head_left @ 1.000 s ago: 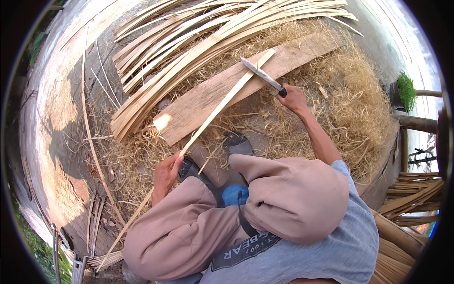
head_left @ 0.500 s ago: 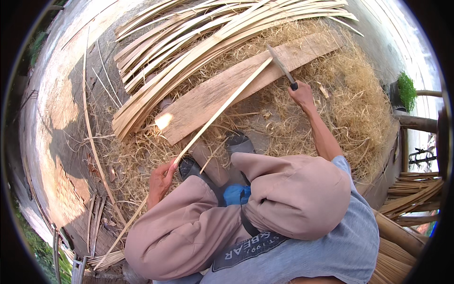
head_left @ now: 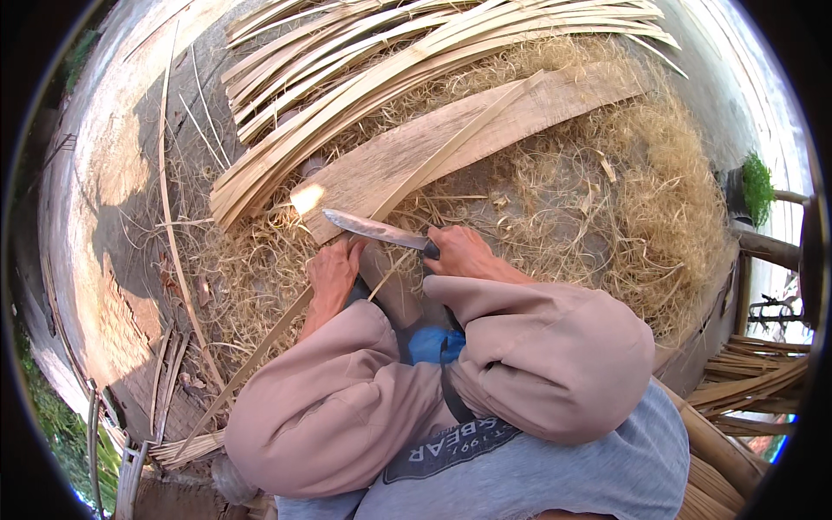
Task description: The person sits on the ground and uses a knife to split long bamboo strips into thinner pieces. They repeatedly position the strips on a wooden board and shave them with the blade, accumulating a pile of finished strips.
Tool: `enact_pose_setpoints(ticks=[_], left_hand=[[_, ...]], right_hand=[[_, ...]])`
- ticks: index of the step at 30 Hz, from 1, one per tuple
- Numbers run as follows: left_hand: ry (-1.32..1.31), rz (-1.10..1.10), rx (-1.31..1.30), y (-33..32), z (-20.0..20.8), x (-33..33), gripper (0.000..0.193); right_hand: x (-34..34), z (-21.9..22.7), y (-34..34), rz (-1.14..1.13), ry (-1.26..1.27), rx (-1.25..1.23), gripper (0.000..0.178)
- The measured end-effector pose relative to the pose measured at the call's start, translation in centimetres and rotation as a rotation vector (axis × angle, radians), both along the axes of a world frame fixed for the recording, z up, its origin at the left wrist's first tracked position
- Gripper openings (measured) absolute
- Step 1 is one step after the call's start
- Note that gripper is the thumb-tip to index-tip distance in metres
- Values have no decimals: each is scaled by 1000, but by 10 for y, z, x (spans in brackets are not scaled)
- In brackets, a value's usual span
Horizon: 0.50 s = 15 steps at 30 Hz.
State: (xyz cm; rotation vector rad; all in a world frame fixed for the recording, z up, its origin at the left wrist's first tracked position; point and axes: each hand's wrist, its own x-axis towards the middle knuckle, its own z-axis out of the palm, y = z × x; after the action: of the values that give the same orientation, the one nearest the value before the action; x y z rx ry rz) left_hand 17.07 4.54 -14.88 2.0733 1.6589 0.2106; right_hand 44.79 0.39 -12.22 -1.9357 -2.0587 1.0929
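My right hand [head_left: 465, 253] is closed round the black handle of a long knife [head_left: 381, 229]. Its blade points left, crossing over a thin pale wooden strip [head_left: 459, 141], apparently bamboo, close to my left hand [head_left: 334, 270]. The fingers of that hand are closed on the strip just nearer than the blade. Beyond the knife, the strip slants up and right across a broad wooden plank [head_left: 572, 100]. Its near end runs back past my left forearm toward the lower left. Whether the blade touches the strip I cannot tell.
Beyond the plank lies a pile of split strips [head_left: 347, 113]. Curly shavings [head_left: 641, 217] cover the ground around the plank, thickest at the right. My bent knees [head_left: 555, 355] frame the near side. More strips [head_left: 754, 377] are stacked at the right edge, beside poles [head_left: 767, 245].
The knife has come from the strip's far end down to beside my left hand. My left hand has moved slightly up and right, still gripping the strip, whose wider face now shows.
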Motion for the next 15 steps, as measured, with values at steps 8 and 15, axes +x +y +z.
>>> enact_pose_setpoints(ticks=[8,15], left_hand=[[33,-27,33,1,-10,12,49],[120,1,34,-9,-4,-10,46]], right_hand=[[249,-32,47,-690,-389,235,37],[124,-9,51,-310,-199,73,32]])
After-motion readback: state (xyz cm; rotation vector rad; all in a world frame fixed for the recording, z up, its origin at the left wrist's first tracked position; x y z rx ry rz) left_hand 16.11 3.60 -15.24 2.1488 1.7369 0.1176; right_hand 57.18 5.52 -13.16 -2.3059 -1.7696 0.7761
